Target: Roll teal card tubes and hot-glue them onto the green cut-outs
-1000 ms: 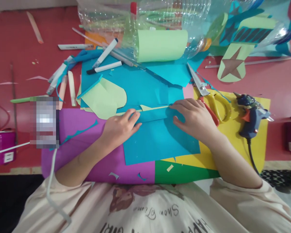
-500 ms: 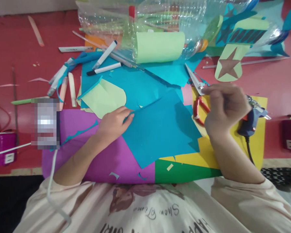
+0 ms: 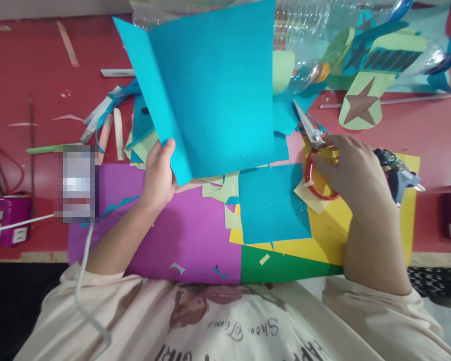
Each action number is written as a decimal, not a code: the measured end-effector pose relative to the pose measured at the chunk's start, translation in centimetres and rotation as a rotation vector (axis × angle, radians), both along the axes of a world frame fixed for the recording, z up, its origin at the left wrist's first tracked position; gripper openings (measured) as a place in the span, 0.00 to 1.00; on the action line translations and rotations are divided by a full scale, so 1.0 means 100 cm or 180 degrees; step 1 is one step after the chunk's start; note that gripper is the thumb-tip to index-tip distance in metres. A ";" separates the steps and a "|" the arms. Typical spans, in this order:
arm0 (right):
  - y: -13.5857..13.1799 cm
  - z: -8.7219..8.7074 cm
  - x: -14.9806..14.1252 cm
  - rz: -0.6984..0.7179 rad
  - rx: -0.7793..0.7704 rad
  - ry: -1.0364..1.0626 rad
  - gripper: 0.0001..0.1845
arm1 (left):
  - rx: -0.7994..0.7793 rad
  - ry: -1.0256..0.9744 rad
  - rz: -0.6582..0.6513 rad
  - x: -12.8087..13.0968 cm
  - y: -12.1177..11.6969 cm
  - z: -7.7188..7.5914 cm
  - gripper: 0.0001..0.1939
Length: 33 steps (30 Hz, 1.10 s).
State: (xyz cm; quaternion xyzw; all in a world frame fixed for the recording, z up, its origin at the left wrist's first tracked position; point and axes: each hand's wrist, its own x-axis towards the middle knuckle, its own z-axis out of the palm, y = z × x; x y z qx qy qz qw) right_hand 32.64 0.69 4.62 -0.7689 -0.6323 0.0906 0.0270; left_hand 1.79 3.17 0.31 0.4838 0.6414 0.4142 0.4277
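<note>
My left hand (image 3: 160, 175) grips the lower left edge of a large blue paper sheet (image 3: 218, 95), thumb on top. The sheet is raised off the surface and has a fold down its left side. At the right, my right hand (image 3: 357, 175) is closed over the scissors (image 3: 308, 131), which have red handles and lie with blades pointing up and left. Its fingers and thumb are at the handles, partly hiding them. Between the hands lies a smaller blue paper piece (image 3: 274, 205), beside pale green scraps (image 3: 231, 185).
Purple card (image 3: 180, 235), yellow card (image 3: 361, 220) and green card (image 3: 281, 263) cover the near side. A blue glue gun (image 3: 402, 183) lies right of my right hand. Clear plastic bottles (image 3: 304, 75) stand at the back. A pixelated device (image 3: 78, 185) with a white cable sits left.
My left hand has lifted the blue sheet from the cards and tilted it up, uncovering the smaller blue piece and scraps. My right hand has come down onto the scissors' handles.
</note>
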 end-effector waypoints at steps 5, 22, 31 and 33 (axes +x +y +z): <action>-0.006 0.004 -0.005 0.0078 -0.0352 -0.0204 0.27 | -0.0387 0.0068 -0.0248 0.007 -0.008 0.000 0.28; -0.016 0.007 0.006 0.0482 -0.1021 -0.0982 0.25 | -0.0052 -0.0363 -0.0711 0.016 -0.017 0.002 0.27; -0.011 0.009 -0.008 0.0205 -0.0888 -0.0649 0.32 | 0.0350 -0.0347 -0.1037 0.019 -0.018 -0.006 0.37; -0.010 0.009 -0.012 0.0129 -0.0811 -0.0388 0.32 | 0.0465 -0.0394 -0.1052 0.018 -0.018 -0.010 0.38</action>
